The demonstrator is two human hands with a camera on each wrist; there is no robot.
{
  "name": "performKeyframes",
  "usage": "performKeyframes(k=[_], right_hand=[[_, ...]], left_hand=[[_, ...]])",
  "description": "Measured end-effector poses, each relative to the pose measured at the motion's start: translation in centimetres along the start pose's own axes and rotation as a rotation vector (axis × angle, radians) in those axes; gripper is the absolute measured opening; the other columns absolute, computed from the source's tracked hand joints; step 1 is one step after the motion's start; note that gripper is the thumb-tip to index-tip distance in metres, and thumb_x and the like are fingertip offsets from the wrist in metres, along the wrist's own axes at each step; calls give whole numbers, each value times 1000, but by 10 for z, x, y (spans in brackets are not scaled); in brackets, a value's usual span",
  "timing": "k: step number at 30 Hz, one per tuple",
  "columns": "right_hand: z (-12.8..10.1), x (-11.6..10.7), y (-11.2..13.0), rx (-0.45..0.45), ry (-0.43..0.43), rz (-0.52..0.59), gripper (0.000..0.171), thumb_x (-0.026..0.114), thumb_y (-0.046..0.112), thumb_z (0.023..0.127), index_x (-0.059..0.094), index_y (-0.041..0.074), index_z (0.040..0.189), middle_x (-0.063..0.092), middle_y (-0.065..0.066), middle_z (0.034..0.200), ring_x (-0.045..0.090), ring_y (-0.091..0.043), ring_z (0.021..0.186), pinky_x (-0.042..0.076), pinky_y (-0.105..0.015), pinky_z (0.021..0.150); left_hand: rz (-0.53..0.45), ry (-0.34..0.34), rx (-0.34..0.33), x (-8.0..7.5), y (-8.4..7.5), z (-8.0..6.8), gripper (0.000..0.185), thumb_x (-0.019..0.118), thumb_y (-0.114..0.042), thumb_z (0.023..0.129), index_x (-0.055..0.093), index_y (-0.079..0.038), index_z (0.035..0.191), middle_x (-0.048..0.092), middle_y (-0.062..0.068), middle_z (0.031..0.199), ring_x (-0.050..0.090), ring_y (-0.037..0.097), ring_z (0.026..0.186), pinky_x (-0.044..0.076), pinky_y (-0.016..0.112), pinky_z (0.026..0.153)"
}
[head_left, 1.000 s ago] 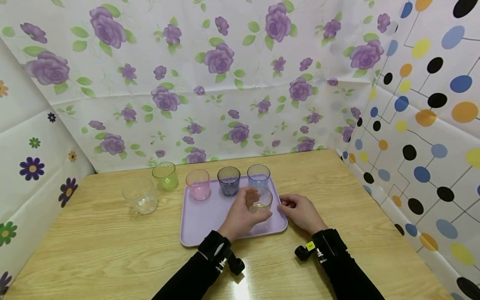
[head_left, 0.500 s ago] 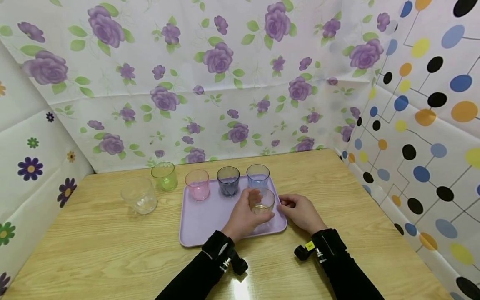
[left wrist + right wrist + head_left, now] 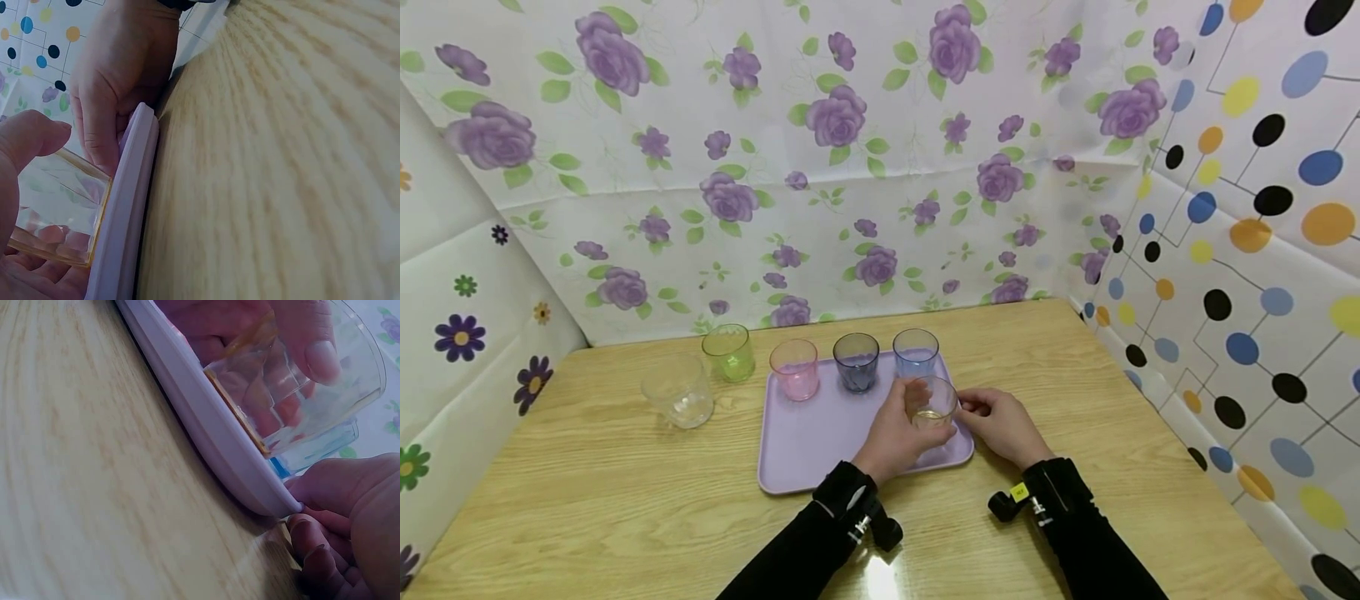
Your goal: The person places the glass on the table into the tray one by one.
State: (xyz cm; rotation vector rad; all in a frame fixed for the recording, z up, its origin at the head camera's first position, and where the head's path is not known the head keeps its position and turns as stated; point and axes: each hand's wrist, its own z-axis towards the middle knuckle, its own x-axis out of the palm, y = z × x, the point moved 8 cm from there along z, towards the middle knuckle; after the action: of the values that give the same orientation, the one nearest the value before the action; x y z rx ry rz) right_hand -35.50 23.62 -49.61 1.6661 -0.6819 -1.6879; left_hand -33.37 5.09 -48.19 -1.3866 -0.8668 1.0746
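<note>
my left hand [image 3: 898, 433] wraps an amber-tinted glass [image 3: 933, 402] at the right end of the lilac tray [image 3: 805, 446].

the fingers and thumb curl round the glass wall, and the wrist views show its base low over the tray floor, just inside the rim; i can't tell if it rests there. my right hand [image 3: 1003, 425] lies on the tabletop [image 3: 625, 517] with curled fingers [image 3: 325, 562] tucked against the tray's right edge, i judge to steady it; it grips nothing that i can see. a pink glass [image 3: 795, 369], a dark glass [image 3: 857, 362] and a blue glass [image 3: 916, 352] stand in a row along the tray's far edge, so this one sits in front of the blue. a green glass [image 3: 729, 352] and a clear glass [image 3: 678, 390] stand off the tray to its left. no brand or writing is readable; a small yellow tag [image 3: 1019, 492] on my right wrist is too small to read.
</note>
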Motion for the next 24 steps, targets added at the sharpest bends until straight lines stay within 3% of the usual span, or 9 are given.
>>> performKeyframes(k=[16, 24], right_hand=[[-2, -2, 2, -2, -4, -10, 36, 76, 21, 103, 76, 4, 135, 78, -7, 112, 68, -16, 100, 54, -35, 93], [0, -1, -1, -3, 4, -4, 37, 77, 22, 103, 77, 5, 135, 79, -6, 110, 68, -15, 99, 54, -33, 91]], left_hand=[[16, 35, 34, 5, -1, -1, 81, 87, -12, 93, 38, 0, 157, 42, 22, 169, 43, 38, 159, 35, 51, 132], [102, 17, 22, -1, -1, -5, 104, 96, -29, 86, 34, -6, 166, 44, 19, 167, 48, 36, 153, 45, 52, 124]])
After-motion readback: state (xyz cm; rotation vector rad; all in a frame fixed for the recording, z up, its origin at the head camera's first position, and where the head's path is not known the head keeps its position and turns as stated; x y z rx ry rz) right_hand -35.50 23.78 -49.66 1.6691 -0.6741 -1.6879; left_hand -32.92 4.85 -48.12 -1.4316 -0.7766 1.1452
